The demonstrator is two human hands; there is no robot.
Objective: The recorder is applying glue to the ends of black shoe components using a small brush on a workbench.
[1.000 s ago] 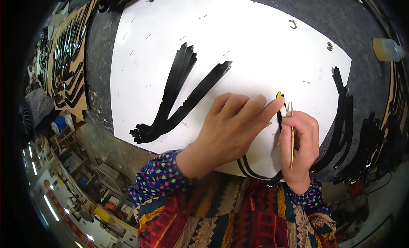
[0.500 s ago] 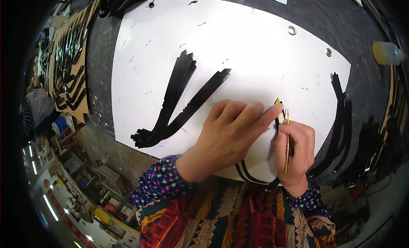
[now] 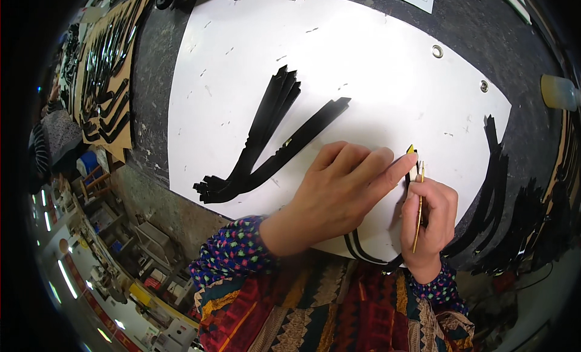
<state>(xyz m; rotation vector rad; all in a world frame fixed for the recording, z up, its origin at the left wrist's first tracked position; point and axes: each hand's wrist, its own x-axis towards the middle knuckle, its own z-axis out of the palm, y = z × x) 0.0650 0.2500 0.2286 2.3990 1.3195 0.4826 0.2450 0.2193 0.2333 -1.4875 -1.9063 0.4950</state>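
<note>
My left hand is closed above the white sheet, its fingertips pinching the end of a narrow black strip. Bright yellow shows on the strip's tip. Against that end, the fingers of my right hand are closed around a thin golden stick-like tool with a forked metal tip, held upright. A small whitish piece shows between the hands; its kind is not clear. Curved black strips run down from under my hands to the sheet's near edge. My palms hide the middle of the strip.
Two bundles of black strips lie crossed on the left of the white sheet. More black strips hang over its right side. A bottle of pale yellowish liquid stands far right. Brown cardboard with black bent pieces sits at left.
The whole view has shifted, so everything appears a little farther right. My hands keep their hold and their place on the sheet.
</note>
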